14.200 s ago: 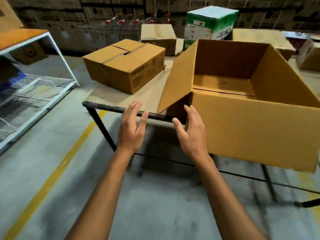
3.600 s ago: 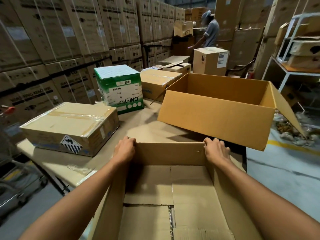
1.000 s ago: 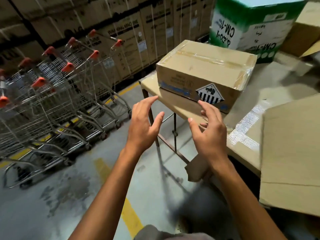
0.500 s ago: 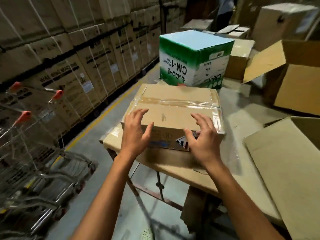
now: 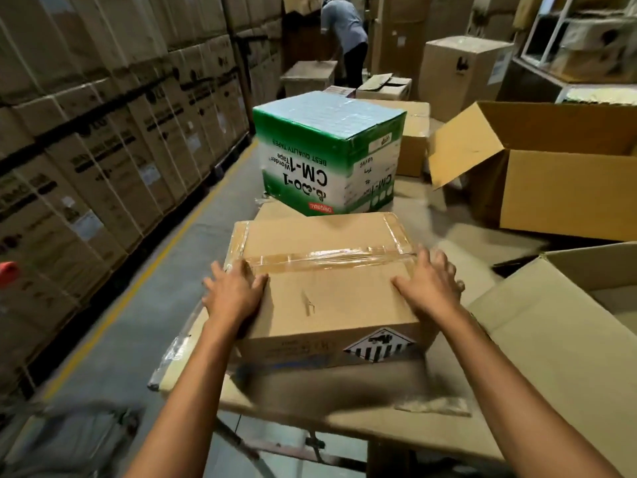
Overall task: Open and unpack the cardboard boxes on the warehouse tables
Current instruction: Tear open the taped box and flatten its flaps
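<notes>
One sealed cardboard box (image 5: pixel 327 288) lies flat at the near left end of the table (image 5: pixel 451 241), its top flaps shut under a strip of clear tape (image 5: pixel 331 257) that runs across from side to side. I judge it stiff and square enough to take a firm hold. It is probably not light, and the striped diamond label (image 5: pixel 377 346) on its near face tells me to go gently with whatever is inside. The glossy tape looks slippery, so I would hold it by the bare cardboard of the two short sides, low down, and start the opening at a tape end. My left hand (image 5: pixel 234 294) rests on the left top edge and my right hand (image 5: pixel 429 288) on the right top edge. On both hands the fingers are spread wide and lie fairly straight on the box, with the thumbs pointing inward across the lid. Neither hand is closed round anything. Just behind stands a green and white carton (image 5: pixel 327 153), and to my right are two open boxes, one near (image 5: pixel 558 339) and one farther (image 5: pixel 558 191).
</notes>
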The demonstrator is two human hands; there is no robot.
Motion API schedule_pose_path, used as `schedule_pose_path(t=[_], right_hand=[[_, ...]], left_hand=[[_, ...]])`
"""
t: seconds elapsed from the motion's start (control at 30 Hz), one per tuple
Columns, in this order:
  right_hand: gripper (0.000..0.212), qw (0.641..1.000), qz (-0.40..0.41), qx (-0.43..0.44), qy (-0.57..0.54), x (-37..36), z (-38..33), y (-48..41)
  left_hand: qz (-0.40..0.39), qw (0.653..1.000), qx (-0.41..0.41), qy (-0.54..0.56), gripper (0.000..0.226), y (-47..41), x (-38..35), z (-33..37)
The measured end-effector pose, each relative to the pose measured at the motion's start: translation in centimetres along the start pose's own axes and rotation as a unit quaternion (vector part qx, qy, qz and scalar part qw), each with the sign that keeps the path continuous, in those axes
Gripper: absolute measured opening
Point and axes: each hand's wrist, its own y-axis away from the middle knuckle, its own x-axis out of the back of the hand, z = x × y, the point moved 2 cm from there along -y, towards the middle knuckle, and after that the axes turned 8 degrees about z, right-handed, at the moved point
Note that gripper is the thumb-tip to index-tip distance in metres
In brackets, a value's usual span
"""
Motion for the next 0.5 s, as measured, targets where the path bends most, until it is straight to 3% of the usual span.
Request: schedule_pose_path(t=[0.13,0.33,0.4,0.5], right_hand=[[0.099,0.978,-0.154,-0.051,-0.133,-2.0,3.0,-2.1],[0.093,0.926,-0.175,-0.091,-0.322,-5.6,6.4,-4.0],[0.075,0.899,-0.188,-0.115,-0.377,-4.7,6.2,-3.5],[0.04,0.842,-0.15,-0.231,-0.463,-5.2,8.2,-2.4]], left_hand=[[0.006,1.0,0.014,-0.017,0.061,0.1,-1.3,-0.1],[0.024,0.999,0.001,-0.023,0.072,-0.9,-1.3,1.4],[0.021,1.0,-0.008,-0.019,0.077,-1.3,-1.5,1.4],[0.02,0.999,-0.023,-0.026,0.08,-1.3,-2.2,1.6]])
